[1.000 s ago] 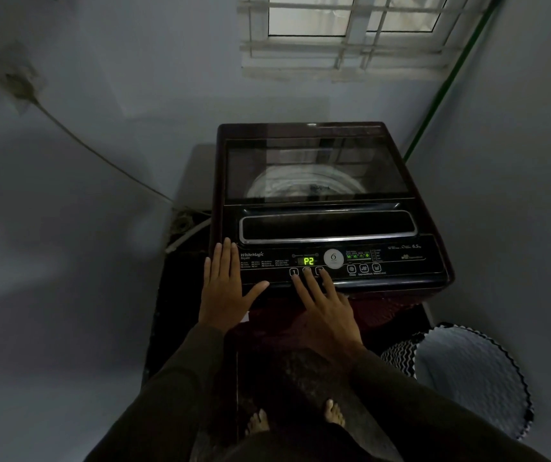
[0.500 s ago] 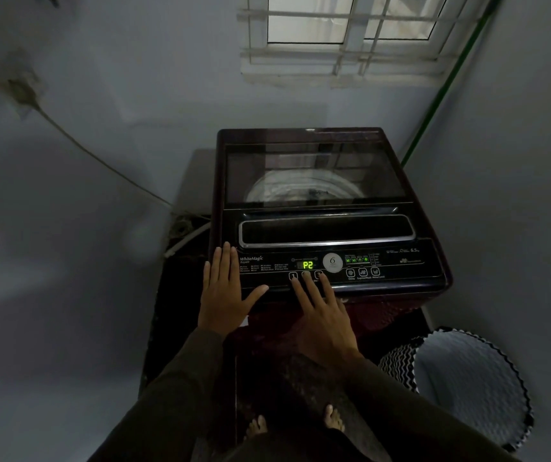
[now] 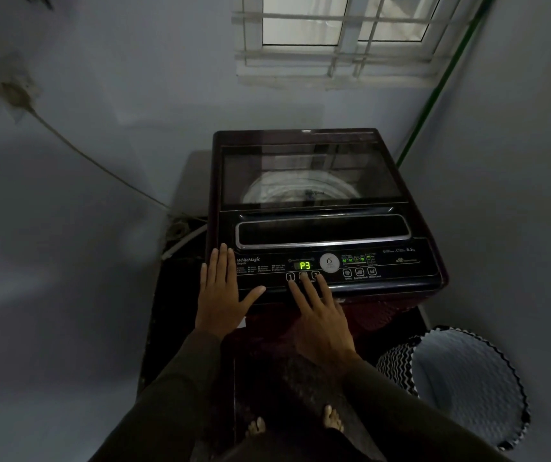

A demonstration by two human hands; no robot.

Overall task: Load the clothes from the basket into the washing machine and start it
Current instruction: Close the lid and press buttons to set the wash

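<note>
The left hand [image 3: 220, 291] is laid flat, seemingly as a brace, on the control panel [image 3: 400, 271], while straight, empty fingers [image 3: 309, 290] of the right hand [image 3: 320, 315] are pressed on the program buttons [image 3: 290, 276] of the closed washing machine [image 3: 314, 181], the basket [image 3: 397, 365] floored just beside.

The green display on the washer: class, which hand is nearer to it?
Right. The right hand has its fingers on the buttons just below the display; the left hand rests flat at the left end of the panel, farther away.
</note>
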